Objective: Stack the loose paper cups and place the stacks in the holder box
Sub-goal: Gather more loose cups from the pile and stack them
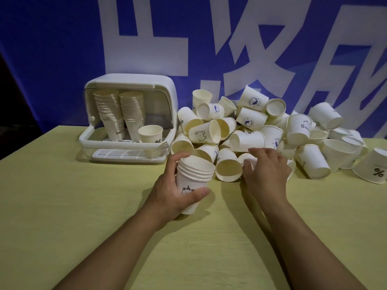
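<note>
Yellow-green tabletop (83, 206). My left hand (173, 193), fingers wrapped, grips a short nested stack of white paper cups (193, 176), upright, frame centre. My right hand (266, 170) reaches into the heap of loose white paper cups (261, 130) at centre right; fingers bent over a cup there, can't tell if they grip it. White plastic holder box (129, 118), upper left, lid up: two tall upright stacks and one single cup inside.
</note>
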Tool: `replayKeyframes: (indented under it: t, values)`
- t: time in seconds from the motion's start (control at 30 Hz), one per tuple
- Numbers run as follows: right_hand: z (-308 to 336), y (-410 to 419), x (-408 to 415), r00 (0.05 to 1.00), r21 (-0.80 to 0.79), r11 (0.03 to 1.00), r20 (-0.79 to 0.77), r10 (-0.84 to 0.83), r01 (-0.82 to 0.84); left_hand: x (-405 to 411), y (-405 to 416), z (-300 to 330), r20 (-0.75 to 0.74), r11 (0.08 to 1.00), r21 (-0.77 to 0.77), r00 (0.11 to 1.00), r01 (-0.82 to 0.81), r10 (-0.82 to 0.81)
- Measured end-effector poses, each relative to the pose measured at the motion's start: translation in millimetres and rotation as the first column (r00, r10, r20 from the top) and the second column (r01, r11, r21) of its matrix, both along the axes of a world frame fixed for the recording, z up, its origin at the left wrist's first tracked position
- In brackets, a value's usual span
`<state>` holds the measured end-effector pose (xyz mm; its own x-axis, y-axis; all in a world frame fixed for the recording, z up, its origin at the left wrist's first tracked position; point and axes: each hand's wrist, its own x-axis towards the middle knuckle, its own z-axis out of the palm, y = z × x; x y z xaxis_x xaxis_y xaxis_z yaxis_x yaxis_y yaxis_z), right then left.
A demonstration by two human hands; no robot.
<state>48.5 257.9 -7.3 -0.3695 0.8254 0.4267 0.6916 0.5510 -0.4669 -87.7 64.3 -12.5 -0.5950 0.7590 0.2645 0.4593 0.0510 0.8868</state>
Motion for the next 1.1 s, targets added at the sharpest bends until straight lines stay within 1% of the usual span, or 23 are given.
replayKeyframes:
  t: [0.07,0.23,0.37,0.47,0.5,0.53,0.57,0.6,0.63,0.67,0.7,0.8,0.9,0.97,1.1]
  values:
    - [-1.3,1.6,1.7,0.998,-0.030,1.000,0.055,0.006,-0.004,1.1,-0.1,1.3,0.005,1.000,0.005,1.000,-0.006,0.006]
    - [-3.0,0.7,-1.6,0.997,-0.109,0.994,0.065,0.035,-0.028,2.7,-1.5,2.6,0.000,1.000,0.000,1.000,0.007,-0.007]
    - [2.2,-1.5,3.1,0.988,-0.239,0.968,0.114,0.103,-0.074,2.2,-1.1,1.8,0.016,1.000,0.003,1.000,0.026,-0.026]
    - [10.1,0.0,8.6,0.998,-0.237,0.971,0.056,0.035,-0.021,2.1,-0.6,1.8,0.013,1.000,0.002,1.000,0.029,-0.029]
    - [13.2,-0.1,10.1,1.000,-0.212,0.977,0.018,0.006,-0.002,1.8,-0.7,1.5,0.016,1.000,0.001,0.999,0.030,-0.030]
    - [16.2,-0.5,10.9,0.998,-0.186,0.982,-0.055,-0.003,-0.008,1.4,-0.7,1.2,0.020,0.999,-0.005,0.999,0.031,-0.031]
    - [18.8,-1.1,11.0,0.983,-0.163,0.985,-0.182,0.019,-0.049,1.2,-0.8,1.0,0.022,0.999,-0.014,0.999,0.038,-0.038]
    - [21.3,-3.2,10.4,0.941,-0.147,0.982,-0.331,0.065,-0.120,1.2,-0.9,1.1,0.021,0.998,-0.024,0.999,0.051,-0.050]
    - [23.5,-7.2,9.8,0.878,-0.125,0.972,-0.463,0.121,-0.200,1.2,-0.8,0.9,0.017,0.997,-0.035,0.998,0.068,-0.068]
    - [24.7,-11.9,8.6,0.819,-0.097,0.958,-0.547,0.176,-0.270,1.4,-0.6,0.9,0.013,0.995,-0.045,0.996,0.089,-0.088]
    - [23.7,-14.7,7.1,0.775,-0.070,0.942,-0.590,0.226,-0.328,1.4,-0.4,0.7,0.011,0.993,-0.055,0.994,0.108,-0.108]
    - [15.7,-22.9,1.6,0.680,-0.019,0.886,-0.649,0.342,-0.463,2.0,-0.1,0.0,-0.003,0.985,-0.083,0.988,0.151,-0.151]
    - [12.6,-28.5,-2.0,0.571,0.097,0.844,-0.694,0.437,-0.528,1.1,0.0,-0.4,-0.011,0.979,-0.092,0.983,0.180,-0.182]
    - [11.6,-30.9,-3.3,0.542,0.144,0.825,-0.690,0.480,-0.547,1.4,-0.1,0.4,-0.011,0.971,-0.110,0.977,0.211,-0.214]
    - [9.6,-36.9,-5.9,0.551,0.116,0.809,-0.676,0.490,-0.577,2.0,0.0,0.9,-0.007,0.957,-0.125,0.964,0.262,-0.265]
